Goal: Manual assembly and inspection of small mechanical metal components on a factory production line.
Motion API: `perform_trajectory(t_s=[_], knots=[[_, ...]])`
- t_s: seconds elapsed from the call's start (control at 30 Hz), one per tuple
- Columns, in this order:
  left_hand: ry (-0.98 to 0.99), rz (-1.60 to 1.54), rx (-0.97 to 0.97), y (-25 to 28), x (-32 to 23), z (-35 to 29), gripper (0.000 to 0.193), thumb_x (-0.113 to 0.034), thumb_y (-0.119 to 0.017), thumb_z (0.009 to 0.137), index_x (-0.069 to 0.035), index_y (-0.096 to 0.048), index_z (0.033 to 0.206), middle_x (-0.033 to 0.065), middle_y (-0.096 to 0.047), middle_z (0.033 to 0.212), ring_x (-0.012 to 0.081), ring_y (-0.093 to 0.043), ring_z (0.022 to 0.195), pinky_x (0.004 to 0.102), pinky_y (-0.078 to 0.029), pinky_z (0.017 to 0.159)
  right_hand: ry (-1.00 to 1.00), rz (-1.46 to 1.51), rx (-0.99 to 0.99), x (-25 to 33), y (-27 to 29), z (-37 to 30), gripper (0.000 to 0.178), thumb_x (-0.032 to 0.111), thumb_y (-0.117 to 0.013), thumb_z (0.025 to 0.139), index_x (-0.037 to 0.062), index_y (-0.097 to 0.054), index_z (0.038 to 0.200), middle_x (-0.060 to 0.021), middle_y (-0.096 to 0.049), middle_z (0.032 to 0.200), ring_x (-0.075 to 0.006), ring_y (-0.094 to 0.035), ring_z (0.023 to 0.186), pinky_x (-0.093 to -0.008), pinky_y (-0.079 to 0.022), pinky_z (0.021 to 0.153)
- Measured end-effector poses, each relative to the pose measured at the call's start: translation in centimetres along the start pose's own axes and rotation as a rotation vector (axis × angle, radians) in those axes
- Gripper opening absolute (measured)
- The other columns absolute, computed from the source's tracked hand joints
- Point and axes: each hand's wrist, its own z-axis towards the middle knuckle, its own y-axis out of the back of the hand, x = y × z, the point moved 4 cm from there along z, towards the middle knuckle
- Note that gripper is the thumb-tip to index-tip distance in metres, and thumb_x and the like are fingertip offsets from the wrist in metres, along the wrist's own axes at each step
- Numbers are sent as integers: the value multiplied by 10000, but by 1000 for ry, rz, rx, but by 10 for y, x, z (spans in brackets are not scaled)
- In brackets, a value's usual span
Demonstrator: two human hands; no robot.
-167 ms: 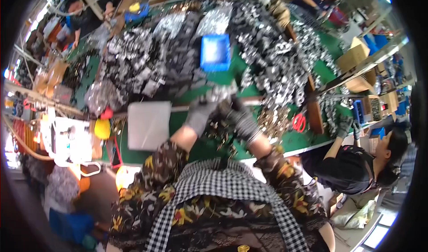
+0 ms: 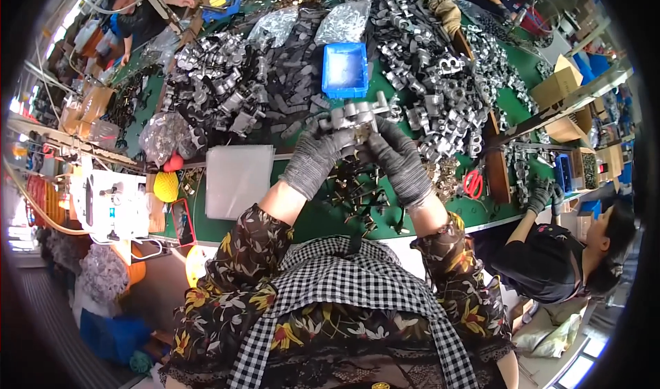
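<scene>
A silver cast-metal fitting (image 2: 357, 114) with several round stubs is held up between my two grey-gloved hands, over the near part of the bench. My left hand (image 2: 313, 158) closes on its left side, fingers curled round the edge. The right side is gripped by my right hand (image 2: 399, 160), its thumb near a small brass-coloured piece at the underside; I cannot tell if that piece is joined on. Below my hands lies a loose pile of dark and brass-toned small parts (image 2: 357, 200). Just beyond the fitting stands a blue plastic bin (image 2: 346, 92).
Heaps of silver castings lie left (image 2: 220, 69) and right (image 2: 440, 107), with dark flat pieces (image 2: 292, 79) between. Clear plastic sheets (image 2: 239, 182) rest left of my hands, red scissors (image 2: 473, 182) to the right. A co-worker in black (image 2: 543, 262) sits at right; others work across the bench.
The view has shifted slightly and sharpened. Both hands have raised the fitting away from me, closer to the blue bin, and my right hand has moved a little to the right.
</scene>
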Motion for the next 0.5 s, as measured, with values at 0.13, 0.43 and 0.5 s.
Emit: perform_trajectory(t_s=[0.13, 0.43, 0.5], knots=[[50, -106, 36, 6, -2, -4, 445, -318, -677, 815, -47, -542, 1142, 109, -601, 1080, 261, -632, 952, 381, -540, 827, 19, 25, 29, 9, -4, -8, 394, 199, -540, 936, -6, -473, 1266, -76, -620, 1054, -141, -621, 889, -282, -526, 786], [183, -426, 329, -8, -18, -15, 568, -383, -656, 824, -29, -477, 1230, 97, -592, 1117, 240, -618, 960, 351, -527, 817, -25, 17, 30, 10, -2, -22, 350, 219, -550, 934, -19, -528, 1189, -75, -631, 990, -147, -631, 832, -272, -543, 743], [215, -442, 444, -3, -6, -14, 579, -394, -640, 835, -26, -465, 1246, 100, -589, 1122, 243, -614, 969, 359, -523, 817, -106, 142, -11, 7, -1, -28, 336, 228, -575, 923, -25, -537, 1141, -65, -632, 928, -134, -629, 791, -253, -546, 725]])
